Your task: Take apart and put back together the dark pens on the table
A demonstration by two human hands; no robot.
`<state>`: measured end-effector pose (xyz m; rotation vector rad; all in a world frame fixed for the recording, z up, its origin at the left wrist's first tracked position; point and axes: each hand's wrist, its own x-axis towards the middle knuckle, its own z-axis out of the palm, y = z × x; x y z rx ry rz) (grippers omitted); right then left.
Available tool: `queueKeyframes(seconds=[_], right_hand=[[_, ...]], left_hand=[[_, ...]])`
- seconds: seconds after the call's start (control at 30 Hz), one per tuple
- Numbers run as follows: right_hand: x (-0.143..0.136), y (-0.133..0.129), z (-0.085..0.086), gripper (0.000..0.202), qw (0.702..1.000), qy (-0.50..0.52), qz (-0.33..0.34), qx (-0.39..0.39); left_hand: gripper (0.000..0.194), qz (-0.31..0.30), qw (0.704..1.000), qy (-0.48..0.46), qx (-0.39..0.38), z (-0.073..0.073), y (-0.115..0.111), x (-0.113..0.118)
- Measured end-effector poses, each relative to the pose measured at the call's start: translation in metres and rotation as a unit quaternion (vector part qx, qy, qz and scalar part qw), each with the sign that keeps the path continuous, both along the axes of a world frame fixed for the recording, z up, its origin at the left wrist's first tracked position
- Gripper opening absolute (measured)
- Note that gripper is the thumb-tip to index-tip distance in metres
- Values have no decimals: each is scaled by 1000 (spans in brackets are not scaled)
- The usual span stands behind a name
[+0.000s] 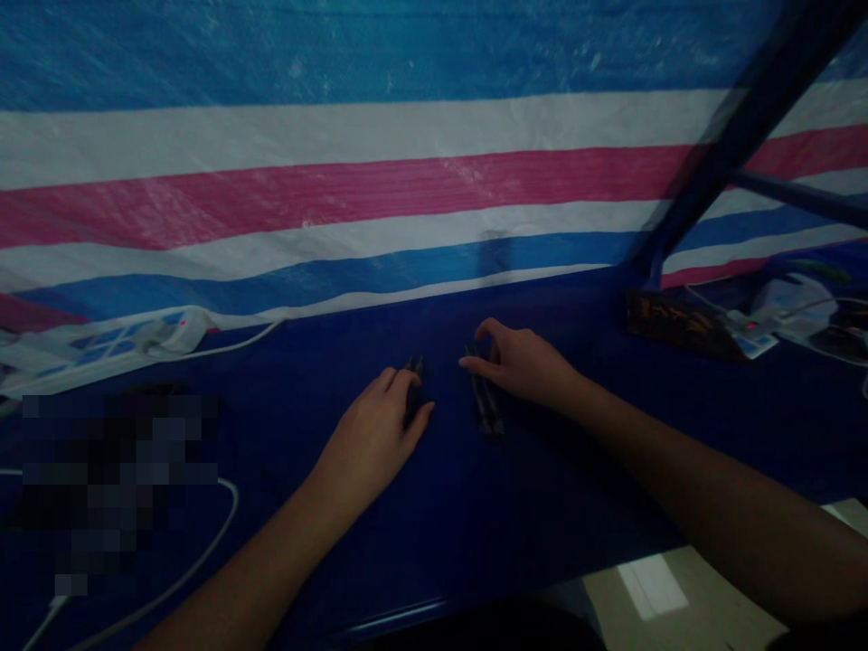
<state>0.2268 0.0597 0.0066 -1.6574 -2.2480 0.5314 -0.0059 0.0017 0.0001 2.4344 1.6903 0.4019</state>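
Near the middle of the dark blue table (420, 506), my left hand (381, 418) curls around a pair of dark, slim, pen-like items (416, 365), whose tips stick out past its fingers. To its right, my right hand (519, 360) has its thumb and forefinger curved at the upper end of a second dark pair (487, 407). That pair lies side by side on the table, its lower ends in view. The palm sides of both hands are hidden, and the picture is dim.
A white power strip (112, 344) with a plug and cable lies at the back left, above a pixelated dark object (115, 479). At the right are a dark patterned box (682, 325), cables and a blue metal post (719, 172). Striped sheeting (380, 190) hangs behind.
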Motion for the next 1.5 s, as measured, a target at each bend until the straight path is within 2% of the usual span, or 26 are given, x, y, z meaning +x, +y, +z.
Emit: queueKeyframes(seconds=[0.07,0.17,0.3,0.4,0.53,0.63,0.73,0.8,0.87,0.97,1.03,1.1,1.23,1.33,1.43,1.5], right_hand=[[-3,-6,2,54,998,-24,57,17],[-8,-13,3,43,989,-72,120,47],[-11,-17,6,33,986,-99,130,44],[-12,-18,6,32,984,-105,131,59],[-13,-19,3,34,984,-105,126,75],[-14,-19,5,40,985,-60,116,112],[-15,-23,10,44,983,31,130,129],[-16,-27,13,51,977,116,165,72],[-18,-32,14,53,956,221,192,-27],[-23,-36,10,54,897,357,222,-136],[-25,-35,7,51,863,422,219,-170],[-26,-33,4,50,842,467,198,-185],[-27,-28,2,59,831,502,121,-205],[-28,-26,-1,58,818,522,82,-226],[-27,-26,-5,58,822,515,101,-223],[-24,-26,-4,59,830,500,128,-210]], left_hand=[[23,18,999,4,-27,2,1,1],[25,36,998,12,-56,5,1,3],[24,63,994,37,-77,8,-1,4],[22,91,987,78,-103,10,-3,6],[23,92,984,109,-104,13,-3,7],[23,82,988,76,-106,15,-2,5],[25,72,994,-44,-75,16,-6,3],[22,46,987,-148,-52,18,-11,3],[18,-22,974,-216,-58,19,-17,4],[13,-110,962,-242,-58,18,-23,7],[12,-124,961,-243,-39,15,-24,9],[12,-117,966,-229,-19,13,-23,9],[18,-109,981,-158,2,10,-17,7],[24,-104,985,-134,9,9,-14,5],[27,-110,976,-186,-21,11,-14,7],[31,-117,957,-253,-76,11,-15,9]])
